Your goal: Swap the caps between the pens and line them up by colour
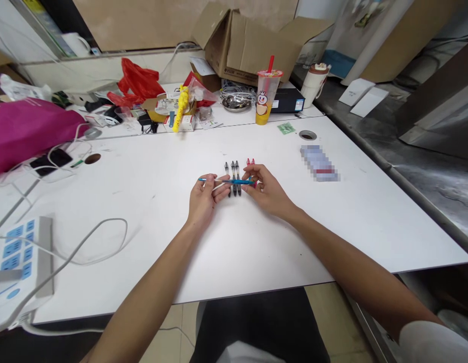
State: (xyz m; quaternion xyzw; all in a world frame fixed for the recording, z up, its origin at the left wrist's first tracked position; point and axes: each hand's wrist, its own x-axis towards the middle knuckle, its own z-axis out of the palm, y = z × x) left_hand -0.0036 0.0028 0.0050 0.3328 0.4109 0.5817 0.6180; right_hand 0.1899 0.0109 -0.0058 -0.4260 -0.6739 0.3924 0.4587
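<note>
A blue pen (239,182) lies level between my two hands, above the white table (256,242). My left hand (206,197) pinches its left end between thumb and fingers. At its right end, the fingertips of my right hand (266,189) close on the blue barrel. Just beyond and beneath the pen, several black pens (234,187) lie side by side, pointing away from me. Pink pens (250,162) lie to their right, mostly hidden behind my right hand.
A blurred-out flat object (319,163) lies at right. Behind stand a drink cup (267,98) with a red straw, a cardboard box (245,48), a red plastic bag (137,83) and a yellow toy-like stick (181,108). A power strip (24,262) with cables sits front left.
</note>
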